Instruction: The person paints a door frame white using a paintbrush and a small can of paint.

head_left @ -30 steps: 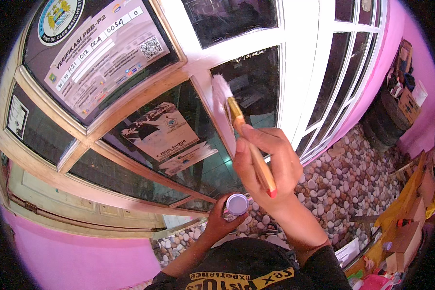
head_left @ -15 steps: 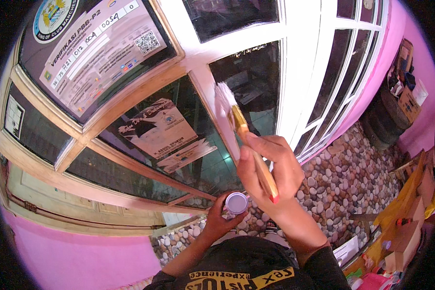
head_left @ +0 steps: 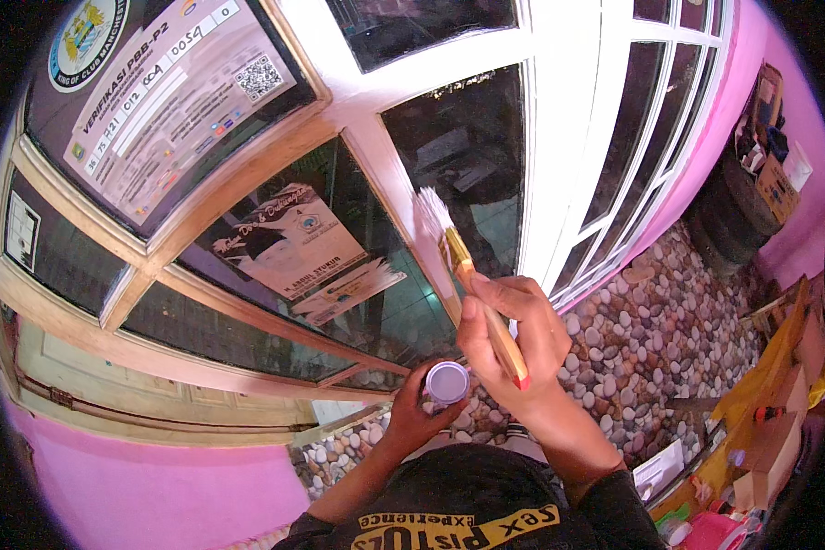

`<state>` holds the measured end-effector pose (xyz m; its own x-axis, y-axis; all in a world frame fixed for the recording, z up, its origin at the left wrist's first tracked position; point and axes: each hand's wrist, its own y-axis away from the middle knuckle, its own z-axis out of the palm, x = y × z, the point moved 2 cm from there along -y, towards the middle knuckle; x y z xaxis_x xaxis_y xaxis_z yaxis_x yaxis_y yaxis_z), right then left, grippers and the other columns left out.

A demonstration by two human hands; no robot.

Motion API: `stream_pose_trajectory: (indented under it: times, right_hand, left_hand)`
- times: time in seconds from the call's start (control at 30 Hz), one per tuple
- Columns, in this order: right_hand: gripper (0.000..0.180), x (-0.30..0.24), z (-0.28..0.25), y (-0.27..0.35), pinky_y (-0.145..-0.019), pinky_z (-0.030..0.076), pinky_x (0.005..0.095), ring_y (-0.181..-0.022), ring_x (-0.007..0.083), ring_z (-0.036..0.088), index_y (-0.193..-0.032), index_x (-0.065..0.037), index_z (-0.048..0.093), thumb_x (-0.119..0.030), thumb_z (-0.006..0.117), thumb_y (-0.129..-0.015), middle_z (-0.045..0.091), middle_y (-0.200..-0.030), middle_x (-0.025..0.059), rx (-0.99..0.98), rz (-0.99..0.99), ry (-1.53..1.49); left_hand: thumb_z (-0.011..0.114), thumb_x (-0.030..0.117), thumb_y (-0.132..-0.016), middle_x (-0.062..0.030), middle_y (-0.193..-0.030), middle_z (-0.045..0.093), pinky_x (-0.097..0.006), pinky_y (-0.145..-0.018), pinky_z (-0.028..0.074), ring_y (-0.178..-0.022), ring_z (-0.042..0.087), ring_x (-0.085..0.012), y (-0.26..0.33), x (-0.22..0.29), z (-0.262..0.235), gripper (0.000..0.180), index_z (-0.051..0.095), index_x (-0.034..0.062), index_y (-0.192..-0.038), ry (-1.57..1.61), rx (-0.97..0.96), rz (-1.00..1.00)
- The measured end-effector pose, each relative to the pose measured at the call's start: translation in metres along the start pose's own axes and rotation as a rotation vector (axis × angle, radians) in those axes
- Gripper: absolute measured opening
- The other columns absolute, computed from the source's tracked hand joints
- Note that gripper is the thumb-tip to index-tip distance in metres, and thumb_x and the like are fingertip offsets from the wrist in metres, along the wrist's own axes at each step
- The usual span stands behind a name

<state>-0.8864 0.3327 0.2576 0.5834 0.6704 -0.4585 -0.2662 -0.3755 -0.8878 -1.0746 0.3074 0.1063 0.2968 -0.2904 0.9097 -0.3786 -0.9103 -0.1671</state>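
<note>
My right hand [head_left: 519,335] is closed round the wooden handle of a paintbrush [head_left: 458,249], whose handle end is red. White paint coats the bristles, which lie against an upright bar [head_left: 401,181] of the window frame. That bar is white along its upper part and duller lower down. Lower and to the left, my left hand [head_left: 419,403] grips a small round cup [head_left: 447,381] holding pale lilac-white paint. Dark glass [head_left: 467,137] fills the pane right of the bar.
Bare wooden frame bars [head_left: 238,144] run to the left, with papers [head_left: 289,243] stuck on the glass. White-painted frames [head_left: 568,137] stand to the right. Pebble-patterned flooring [head_left: 632,339] lies below. Stacked dark tyres [head_left: 729,215] and a cardboard box [head_left: 779,188] stand by the pink wall [head_left: 802,243].
The brush tip has slid down along the bar, toward me, in my right hand. My left hand with the cup has hardly moved. The view has shifted slightly.
</note>
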Motion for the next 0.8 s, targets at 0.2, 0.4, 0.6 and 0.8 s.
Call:
stream_pose_trajectory:
  times: [0.2,0.4,0.6,0.8]
  right_hand:
    - [0.02,0.01,0.009,0.008,-0.058,0.054,0.0318,-0.067,0.0264,0.07,-0.104,0.008,0.065,0.007,0.073,-0.086,0.072,-0.089,0.0204,-0.002,-0.019,-0.007]
    - [0.022,0.018,0.001,0.039,-0.058,0.054,0.0322,-0.067,0.0263,0.069,-0.106,0.006,0.065,0.006,0.074,-0.086,0.071,-0.087,0.0191,-0.107,0.1,0.022]
    - [0.026,0.009,-0.004,0.025,-0.058,0.053,0.0316,-0.067,0.0255,0.069,-0.109,0.006,0.065,0.006,0.075,-0.084,0.072,-0.088,0.018,-0.028,0.068,-0.007]
    - [0.023,0.019,0.005,0.035,-0.058,0.053,0.0315,-0.067,0.0246,0.069,-0.108,0.005,0.066,0.005,0.074,-0.086,0.072,-0.088,0.0173,-0.047,0.051,-0.002]
  left_hand:
    - [0.088,0.017,-0.081,-0.0146,-0.127,0.063,-0.039,-0.101,0.052,-0.118,0.064,-0.0242,-0.002,0.003,0.002,0.067,0.053,0.0014,-0.136,0.015,-0.034,-0.018]
    - [0.089,0.015,-0.08,-0.0144,-0.129,0.063,-0.038,-0.101,0.052,-0.118,0.064,-0.0236,0.003,-0.004,0.001,0.069,0.052,0.0018,-0.137,-0.005,-0.061,-0.048]
    - [0.088,0.013,-0.08,-0.0146,-0.129,0.063,-0.038,-0.102,0.052,-0.119,0.064,-0.0239,0.003,0.0,0.0,0.069,0.052,0.0018,-0.137,0.041,-0.066,-0.041]
    - [0.088,0.013,-0.081,-0.0137,-0.128,0.063,-0.038,-0.102,0.051,-0.119,0.063,-0.0237,0.004,0.005,0.002,0.067,0.053,0.0025,-0.137,0.056,-0.049,-0.039]
